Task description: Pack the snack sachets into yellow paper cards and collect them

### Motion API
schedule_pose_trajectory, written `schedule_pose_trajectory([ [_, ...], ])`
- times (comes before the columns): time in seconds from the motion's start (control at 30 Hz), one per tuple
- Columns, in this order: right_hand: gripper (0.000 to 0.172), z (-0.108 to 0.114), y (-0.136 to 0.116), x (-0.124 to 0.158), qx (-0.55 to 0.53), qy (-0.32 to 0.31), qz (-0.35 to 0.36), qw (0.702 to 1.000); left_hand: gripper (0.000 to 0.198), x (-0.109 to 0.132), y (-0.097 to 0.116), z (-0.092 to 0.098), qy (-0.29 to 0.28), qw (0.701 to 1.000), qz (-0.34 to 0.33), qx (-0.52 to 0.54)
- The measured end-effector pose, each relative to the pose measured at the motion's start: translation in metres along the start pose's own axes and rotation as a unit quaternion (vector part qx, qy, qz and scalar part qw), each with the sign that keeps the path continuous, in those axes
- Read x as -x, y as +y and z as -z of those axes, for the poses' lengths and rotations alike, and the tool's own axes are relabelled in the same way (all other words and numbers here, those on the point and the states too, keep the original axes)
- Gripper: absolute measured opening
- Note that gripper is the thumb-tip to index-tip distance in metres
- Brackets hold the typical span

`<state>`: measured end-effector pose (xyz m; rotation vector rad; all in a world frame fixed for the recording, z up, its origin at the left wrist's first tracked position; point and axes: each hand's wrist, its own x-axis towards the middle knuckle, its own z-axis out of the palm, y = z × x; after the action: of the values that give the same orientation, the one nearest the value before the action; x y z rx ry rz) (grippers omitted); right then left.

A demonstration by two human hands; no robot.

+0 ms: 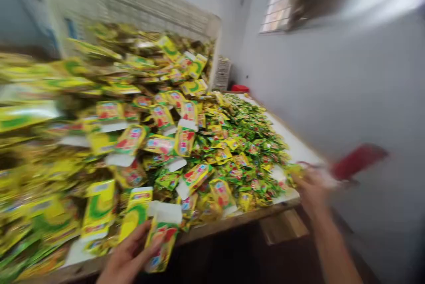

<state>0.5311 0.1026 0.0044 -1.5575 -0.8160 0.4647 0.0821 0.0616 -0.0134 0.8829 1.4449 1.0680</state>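
At the table's front edge, my left hand (134, 246) grips a small yellow card box (164, 239) between thumb and fingers. Its white flap stands up at the top, and red and green printing covers the front. My right hand (312, 186), blurred by motion, is at the table's right side with its fingers closed on a small yellow-green packet (294, 173). Between the hands lie green sachets (252, 142) in a broad heap. Many similar yellow boxes (129, 140), some with white flaps out, are piled to the left of the sachets.
A white plastic crate (159, 7) tips its load of yellow boxes onto the table (282, 129) at the back left. A red object (358, 160) is near the wall beyond my right hand. Farther back are stacked crates (222, 73) and a red item (239, 88).
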Motion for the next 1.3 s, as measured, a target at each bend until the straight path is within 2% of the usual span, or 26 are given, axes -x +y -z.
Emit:
schedule_pose_trajectory([
  [0.07, 0.039, -0.045, -0.028, 0.056, -0.066, -0.072, 0.009, 0.995, 0.064, 0.003, -0.002, 0.012, -0.023, 0.999, 0.0, -0.023],
  [0.17, 0.023, -0.114, -0.068, 0.151, -0.184, -0.262, -0.018, 0.947, 0.057, 0.013, -0.01, 0.015, -0.081, 0.994, -0.037, -0.067],
  [0.2, 0.021, -0.135, -0.077, 0.177, -0.195, -0.295, -0.017, 0.935, 0.054, 0.018, -0.013, 0.014, -0.096, 0.991, -0.049, -0.078],
  [0.27, 0.021, -0.165, -0.083, 0.216, -0.161, -0.298, 0.02, 0.941, 0.051, 0.03, -0.02, 0.015, -0.122, 0.987, -0.066, -0.081],
  [0.33, 0.022, -0.179, -0.079, 0.236, -0.105, -0.274, 0.073, 0.953, 0.051, 0.041, -0.025, 0.018, -0.137, 0.985, -0.084, -0.069],
  [0.4, 0.02, -0.179, -0.071, 0.243, -0.068, -0.279, 0.1, 0.953, 0.05, 0.049, -0.029, 0.02, -0.13, 0.986, -0.094, -0.053],
  [0.53, 0.014, -0.165, -0.066, 0.24, -0.045, -0.369, 0.089, 0.924, 0.044, 0.058, -0.031, 0.022, -0.111, 0.989, -0.097, -0.028],
  [0.63, 0.007, -0.158, -0.07, 0.237, -0.013, -0.404, 0.084, 0.911, 0.041, 0.061, -0.031, 0.021, -0.126, 0.986, -0.101, -0.033],
  [0.73, 0.014, -0.154, -0.076, 0.235, 0.036, -0.411, 0.107, 0.905, 0.035, 0.066, -0.034, 0.017, -0.151, 0.983, -0.095, -0.043],
  [0.8, 0.015, -0.15, -0.083, 0.233, 0.071, -0.471, 0.129, 0.87, 0.03, 0.069, -0.037, 0.012, -0.168, 0.982, -0.087, -0.019],
  [0.87, 0.015, -0.143, -0.09, 0.23, 0.09, -0.552, 0.142, 0.817, 0.031, 0.072, -0.04, 0.005, -0.19, 0.979, -0.057, 0.051],
  [0.9, 0.023, -0.139, -0.093, 0.228, 0.092, -0.575, 0.142, 0.801, 0.034, 0.074, -0.042, 0.001, -0.199, 0.975, -0.037, 0.092],
  [0.97, 0.042, -0.131, -0.098, 0.225, 0.087, -0.575, 0.129, 0.803, 0.041, 0.076, -0.046, -0.004, -0.209, 0.965, 0.003, 0.157],
  [1.03, 0.049, -0.125, -0.098, 0.223, 0.078, -0.559, 0.094, 0.82, 0.043, 0.077, -0.049, -0.005, -0.202, 0.962, 0.019, 0.182],
  [1.1, 0.044, -0.12, -0.096, 0.221, 0.064, -0.572, 0.07, 0.815, 0.043, 0.077, -0.053, -0.003, -0.199, 0.963, 0.023, 0.181],
  [1.17, 0.037, -0.118, -0.093, 0.219, 0.051, -0.587, 0.089, 0.803, 0.041, 0.075, -0.057, 0.001, -0.199, 0.965, 0.025, 0.167],
  [1.23, 0.038, -0.116, -0.09, 0.218, 0.042, -0.572, 0.11, 0.812, 0.038, 0.074, -0.059, 0.005, -0.206, 0.966, 0.029, 0.153],
  [1.3, 0.038, -0.115, -0.089, 0.217, 0.04, -0.55, 0.096, 0.829, 0.037, 0.073, -0.059, 0.008, -0.222, 0.964, 0.04, 0.14],
])
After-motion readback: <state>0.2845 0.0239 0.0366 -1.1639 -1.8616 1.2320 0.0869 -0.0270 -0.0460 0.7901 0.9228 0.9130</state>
